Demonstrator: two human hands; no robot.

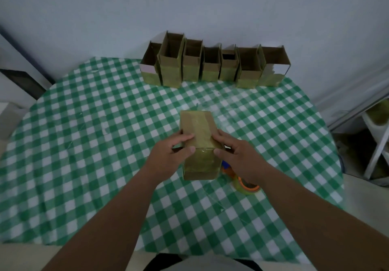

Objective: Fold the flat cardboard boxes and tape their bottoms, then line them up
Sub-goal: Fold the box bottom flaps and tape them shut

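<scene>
A folded cardboard box (199, 129) stands upside down in the middle of the table, its taped bottom facing up. My left hand (168, 155) grips its left side, thumb on the near face and fingers on top. My right hand (237, 155) grips its right side the same way. A strip of shiny tape runs along the top and down the near face. Several finished open boxes (212, 68) stand in a row at the table's far edge against the wall.
A tape dispenser with an orange roll (246, 183) lies on the green checked tablecloth (94, 144) just right of the box, partly under my right wrist. A white shelf frame (376, 144) stands off the table's right side.
</scene>
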